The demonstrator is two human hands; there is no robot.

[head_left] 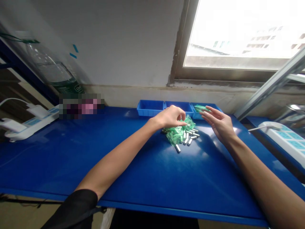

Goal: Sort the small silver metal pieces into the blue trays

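My left hand (172, 116) is curled over a crumpled green plastic bag (175, 136) on the blue table. Its bent fingers and thumb close at the bag's upper part; the fingertips are partly hidden. Short silvery metal pieces (190, 141) lie loose beside the bag and against it. To the right, my right hand (220, 124) is raised with fingers stretched out and apart, nothing seen between them. Behind its fingertips, more green plastic (201, 108) lies in the right-hand blue bin (213, 107).
Two more blue bins, the left one (150, 108) and the middle one (189, 109), stand along the wall. White power strips sit at the left (33, 124) and right (286, 140). A large bottle (47, 63) hangs at the left. A metal bar (267, 86) slants on the right.
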